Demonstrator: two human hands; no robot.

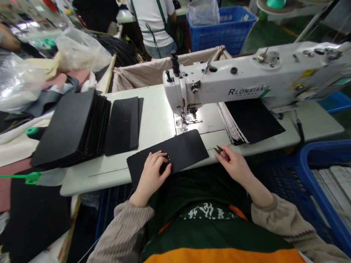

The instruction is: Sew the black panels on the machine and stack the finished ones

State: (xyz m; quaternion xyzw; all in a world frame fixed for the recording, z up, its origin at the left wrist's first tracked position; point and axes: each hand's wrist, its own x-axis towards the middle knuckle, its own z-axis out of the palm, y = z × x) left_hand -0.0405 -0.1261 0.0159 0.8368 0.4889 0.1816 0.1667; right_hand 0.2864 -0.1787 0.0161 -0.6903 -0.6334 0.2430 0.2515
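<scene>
A black panel point(186, 148) lies at the front edge of the sewing table, just in front of the machine's needle area. My left hand point(155, 171) rests on its left part, fingers bent and thumb apart, pressing on the surface. In my right hand point(233, 164), to the right of the panel, are small thread snips point(223, 152), their points toward the panel. The white sewing machine point(219, 80) stands behind, its lamp lighting the needle plate. Under its arm, to the right, sits a stack of black pieces point(255, 120) with white edges.
Black panels point(123, 126) lie on the table's left, beside a thick black stack point(68, 128). A blue crate point(307, 157) stands at the right. Behind the table are a cloth-lined bin point(137, 75), a blue basket point(219, 36) and a person in a white shirt point(153, 22).
</scene>
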